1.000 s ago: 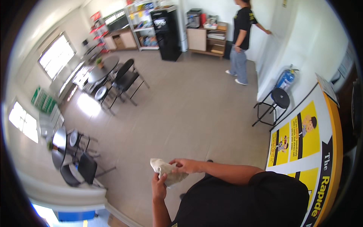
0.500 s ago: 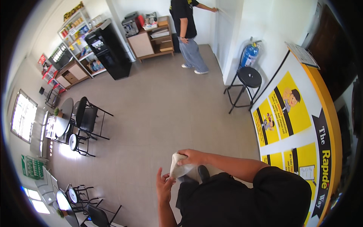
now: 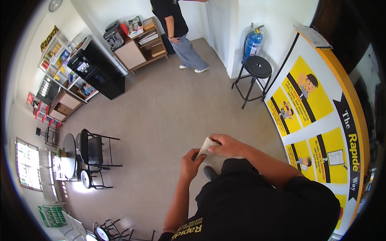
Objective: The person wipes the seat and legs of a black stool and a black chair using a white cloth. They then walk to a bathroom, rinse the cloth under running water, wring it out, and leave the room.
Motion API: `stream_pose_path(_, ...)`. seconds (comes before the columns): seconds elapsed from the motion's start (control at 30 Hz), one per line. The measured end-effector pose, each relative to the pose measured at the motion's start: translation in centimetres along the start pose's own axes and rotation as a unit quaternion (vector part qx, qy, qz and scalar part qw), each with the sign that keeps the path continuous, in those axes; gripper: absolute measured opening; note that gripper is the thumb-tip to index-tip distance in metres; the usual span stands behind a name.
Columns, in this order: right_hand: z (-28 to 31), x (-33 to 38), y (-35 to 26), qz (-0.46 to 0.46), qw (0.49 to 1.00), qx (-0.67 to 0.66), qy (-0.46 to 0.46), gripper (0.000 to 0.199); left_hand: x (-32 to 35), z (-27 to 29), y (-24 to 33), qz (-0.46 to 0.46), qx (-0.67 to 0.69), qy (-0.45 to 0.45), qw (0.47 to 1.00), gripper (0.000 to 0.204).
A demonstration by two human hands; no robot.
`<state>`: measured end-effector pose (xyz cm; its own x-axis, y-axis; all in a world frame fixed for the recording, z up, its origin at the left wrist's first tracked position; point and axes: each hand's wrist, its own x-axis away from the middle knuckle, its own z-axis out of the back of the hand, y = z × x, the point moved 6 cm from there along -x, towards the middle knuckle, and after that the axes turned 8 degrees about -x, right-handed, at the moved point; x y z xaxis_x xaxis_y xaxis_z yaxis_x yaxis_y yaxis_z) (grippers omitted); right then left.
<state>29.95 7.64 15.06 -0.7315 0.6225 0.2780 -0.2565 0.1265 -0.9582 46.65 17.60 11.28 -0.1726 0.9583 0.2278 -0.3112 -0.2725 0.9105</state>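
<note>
Currently, we pinch the beige cloth with our left hand and right hand; it appears folded narrow, but whether folding is complete we cannot tell.

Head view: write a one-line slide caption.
Left hand and right hand hold a pale cloth above a brownish floor.

Brt | window blown out, L | flr glare | rim dark/warped

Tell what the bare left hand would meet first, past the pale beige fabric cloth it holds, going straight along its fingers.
Likely the bare right hand, gripping the pale cloth too; depth between it and the left hand is unclear.
</note>
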Motion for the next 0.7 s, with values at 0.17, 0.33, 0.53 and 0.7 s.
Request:
stream_pose_path(0.17, 5.2, -1.1, 2.5, 0.031, 0.987, -0.117, 0.103, 0.041, -6.0, -0.6, 0.8, -0.003, -0.045, -0.037, 0.998, 0.021)
stream_pose_path(0.33, 11.6, -3.3, 3.8, 0.057, 0.966, -0.181, 0.173, 0.036, -12.9, -2.6, 4.3, -0.041, -0.147, -0.102, 0.983, 0.021)
stream_pose_path(0.53, 19.8, -7.6, 3.7, 0.038, 0.970, -0.177, 0.163, 0.027, -22.1, -5.5, 7.7, -0.087, -0.182, -0.135, 0.970, 0.020)
stream_pose_path(0.7, 26.4, -11.3, 2.4, 0.025, 0.980, -0.153, 0.122, 0.026, -28.5, -5.7, 11.5, -0.087, -0.173, -0.172, 0.966, 0.017)
